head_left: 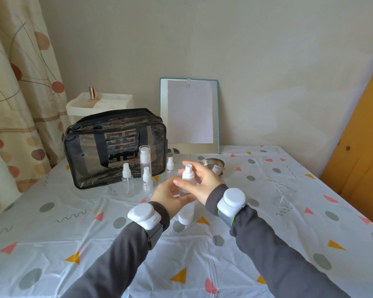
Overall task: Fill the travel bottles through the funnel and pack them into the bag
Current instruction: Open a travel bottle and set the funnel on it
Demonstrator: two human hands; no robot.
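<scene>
Left hand (170, 194) low, right hand (205, 181) higher, around upright spray bottle (186, 211).

I see the counter (52, 244) draped in a pale cloth printed with triangles, dots and squiggles. At far left hangs a cream curtain (19, 104) with leaf shapes. A white tray (116, 100) stands at the far left edge against the wall (267, 50), with a rose-gold cap (93, 92) sticking up from it. Right of it a blue-edged board (164, 104) leans on the wall with a paper (190, 112) on it. A wooden panel (362, 136) leans at far right.
</scene>
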